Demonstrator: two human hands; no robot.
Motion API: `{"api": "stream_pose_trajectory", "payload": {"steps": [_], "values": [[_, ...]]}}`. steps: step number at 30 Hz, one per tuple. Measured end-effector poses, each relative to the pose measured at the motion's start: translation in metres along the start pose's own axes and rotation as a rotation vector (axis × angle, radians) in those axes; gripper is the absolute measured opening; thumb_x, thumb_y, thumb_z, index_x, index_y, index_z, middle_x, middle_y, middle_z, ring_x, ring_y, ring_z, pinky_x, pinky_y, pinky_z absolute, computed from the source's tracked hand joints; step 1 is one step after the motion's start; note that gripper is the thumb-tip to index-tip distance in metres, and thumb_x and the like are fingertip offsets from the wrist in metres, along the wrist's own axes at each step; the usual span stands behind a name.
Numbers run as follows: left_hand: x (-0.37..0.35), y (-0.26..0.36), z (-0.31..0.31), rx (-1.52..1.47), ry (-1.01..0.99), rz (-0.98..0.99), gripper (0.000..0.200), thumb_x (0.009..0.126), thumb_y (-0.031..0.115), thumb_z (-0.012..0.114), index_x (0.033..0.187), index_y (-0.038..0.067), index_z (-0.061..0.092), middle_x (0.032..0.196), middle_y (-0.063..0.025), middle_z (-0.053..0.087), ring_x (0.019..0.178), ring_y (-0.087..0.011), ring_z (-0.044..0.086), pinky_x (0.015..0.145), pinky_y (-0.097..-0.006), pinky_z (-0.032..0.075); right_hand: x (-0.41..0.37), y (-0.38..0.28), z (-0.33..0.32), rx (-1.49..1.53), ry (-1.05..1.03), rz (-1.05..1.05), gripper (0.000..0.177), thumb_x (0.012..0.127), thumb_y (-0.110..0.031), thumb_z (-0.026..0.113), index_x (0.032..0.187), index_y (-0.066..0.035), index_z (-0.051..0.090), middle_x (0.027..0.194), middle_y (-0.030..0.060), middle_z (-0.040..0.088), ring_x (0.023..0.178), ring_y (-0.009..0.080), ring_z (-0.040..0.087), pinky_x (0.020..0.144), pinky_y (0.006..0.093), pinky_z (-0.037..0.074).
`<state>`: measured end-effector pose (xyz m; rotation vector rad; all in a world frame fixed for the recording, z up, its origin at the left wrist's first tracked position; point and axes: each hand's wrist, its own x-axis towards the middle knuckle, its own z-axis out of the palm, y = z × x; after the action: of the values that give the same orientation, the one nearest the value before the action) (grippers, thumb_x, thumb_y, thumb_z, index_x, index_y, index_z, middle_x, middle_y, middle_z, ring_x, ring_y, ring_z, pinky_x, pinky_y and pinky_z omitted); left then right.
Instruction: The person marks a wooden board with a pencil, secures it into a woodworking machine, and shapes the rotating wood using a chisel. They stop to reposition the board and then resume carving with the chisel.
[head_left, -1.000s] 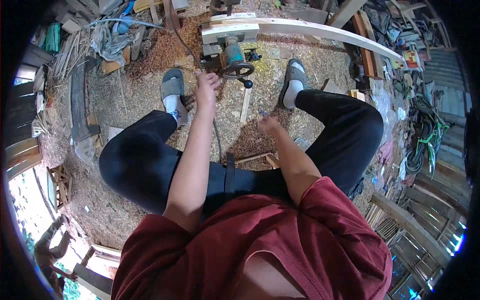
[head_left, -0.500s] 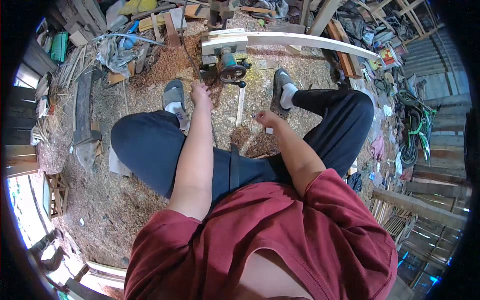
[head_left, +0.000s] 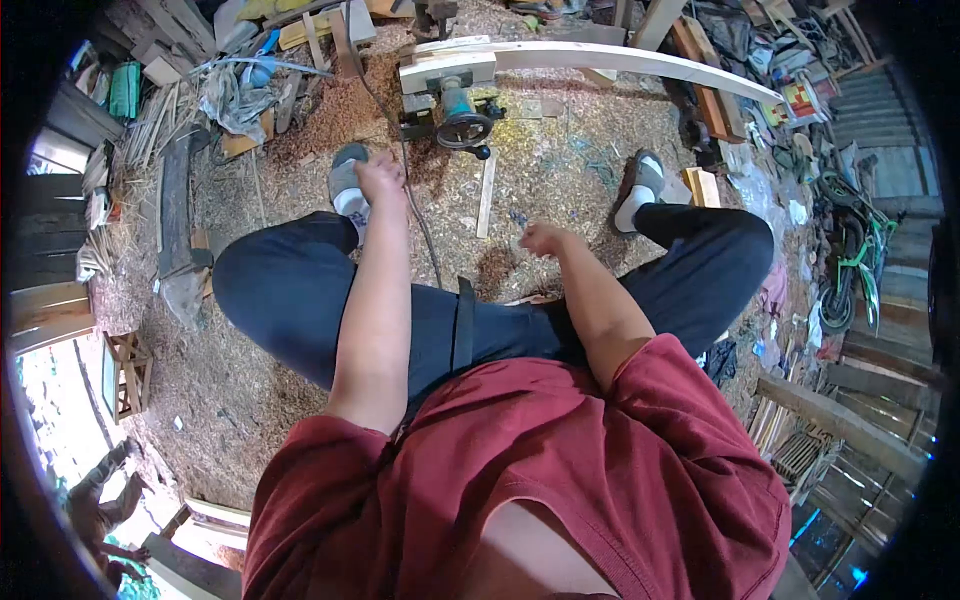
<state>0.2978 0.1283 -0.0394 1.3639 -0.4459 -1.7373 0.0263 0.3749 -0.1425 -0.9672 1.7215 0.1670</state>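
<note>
Planting your right foot [head_left: 648, 178] wide, you hold your left hand [head_left: 381, 180] loosely open near the handwheel [head_left: 464, 129] by the long board [head_left: 640, 60]; your right hand [head_left: 543, 238] curls over shavings [head_left: 455, 215], its contents impossible to tell.

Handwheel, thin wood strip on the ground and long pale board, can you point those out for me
Handwheel [head_left: 463, 130]: head view, around its hub.
Thin wood strip [head_left: 486, 200]: head view, mid-length.
Long pale board [head_left: 620, 58]: head view, about mid-length.
</note>
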Motion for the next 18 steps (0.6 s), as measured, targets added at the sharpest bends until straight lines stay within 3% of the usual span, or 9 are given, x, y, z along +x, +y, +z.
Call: {"api": "stream_pose_trajectory", "payload": {"steps": [2, 3, 6, 11, 13, 16, 18], "values": [[0.023, -0.008, -0.024, -0.092, 0.122, 0.04, 0.089, 0.103, 0.071, 0.016, 0.145, 0.0, 0.051, 0.145, -0.017, 0.059, 0.123, -0.0392, 0.059, 0.094, -0.0489, 0.047, 0.008, 0.021, 0.004, -0.06, 0.039, -0.105, 0.043, 0.093, -0.044, 0.067, 0.119, -0.01, 0.071, 0.105, 0.0107, 0.074, 0.09, 0.0264, 0.071, 0.075, 0.0491, 0.058], [0.029, -0.007, -0.031, -0.069, 0.204, 0.082, 0.09, 0.102, 0.072, 0.016, 0.146, 0.0, 0.051, 0.145, -0.0175, 0.059, 0.119, -0.0407, 0.06, 0.093, -0.0499, 0.047, 0.015, 0.029, 0.008, -0.119, 0.092, -0.202, 0.043, 0.094, -0.044, 0.066, 0.117, -0.008, 0.071, 0.106, 0.0126, 0.075, 0.091, 0.0285, 0.071, 0.078, 0.0495, 0.057], [0.031, -0.008, -0.057, 0.01, 0.331, 0.018, 0.09, 0.102, 0.072, 0.017, 0.146, 0.001, 0.051, 0.148, -0.0174, 0.057, 0.12, -0.041, 0.06, 0.094, -0.0489, 0.047, 0.04, 0.032, 0.019, -0.208, 0.2, -0.138, 0.044, 0.094, -0.043, 0.066, 0.116, -0.006, 0.07, 0.108, 0.0183, 0.075, 0.093, 0.035, 0.072, 0.084, 0.048, 0.056], [0.019, -0.018, -0.061, 0.095, 0.23, -0.084, 0.084, 0.104, 0.069, 0.022, 0.146, 0.002, 0.051, 0.154, -0.0171, 0.051, 0.132, -0.0375, 0.054, 0.112, -0.0529, 0.035, 0.04, -0.023, 0.027, -0.153, 0.205, -0.187, 0.048, 0.093, -0.041, 0.067, 0.122, -0.004, 0.07, 0.107, 0.0228, 0.074, 0.099, 0.0398, 0.071, 0.089, 0.0465, 0.056], [0.013, -0.019, -0.054, 0.134, 0.193, -0.081, 0.082, 0.105, 0.066, 0.021, 0.148, 0.002, 0.048, 0.156, -0.017, 0.05, 0.137, -0.0366, 0.05, 0.111, -0.0496, 0.037, 0.028, -0.059, 0.026, -0.225, 0.187, -0.241, 0.049, 0.092, -0.041, 0.067, 0.124, -0.004, 0.069, 0.106, 0.0234, 0.074, 0.102, 0.0403, 0.07, 0.09, 0.0462, 0.055], [-0.008, -0.004, -0.04, 0.193, 0.162, -0.08, 0.078, 0.106, 0.06, 0.021, 0.148, 0.001, 0.048, 0.155, -0.0169, 0.05, 0.14, -0.0351, 0.047, 0.109, -0.0462, 0.039, 0.028, -0.108, 0.033, -0.068, 0.311, -0.355, 0.051, 0.093, -0.038, 0.066, 0.132, -0.005, 0.065, 0.116, 0.0236, 0.072, 0.107, 0.0399, 0.069, 0.092, 0.0465, 0.055], [-0.006, 0.003, -0.039, 0.102, 0.171, -0.037, 0.075, 0.108, 0.058, 0.02, 0.146, 0.001, 0.049, 0.154, -0.0182, 0.051, 0.139, -0.0355, 0.048, 0.109, -0.0467, 0.039, 0.04, -0.134, 0.037, 0.12, 0.491, -0.505, 0.054, 0.094, -0.029, 0.065, 0.138, 0.001, 0.057, 0.129, 0.0312, 0.062, 0.115, 0.0446, 0.064, 0.098, 0.0488, 0.052]]}}
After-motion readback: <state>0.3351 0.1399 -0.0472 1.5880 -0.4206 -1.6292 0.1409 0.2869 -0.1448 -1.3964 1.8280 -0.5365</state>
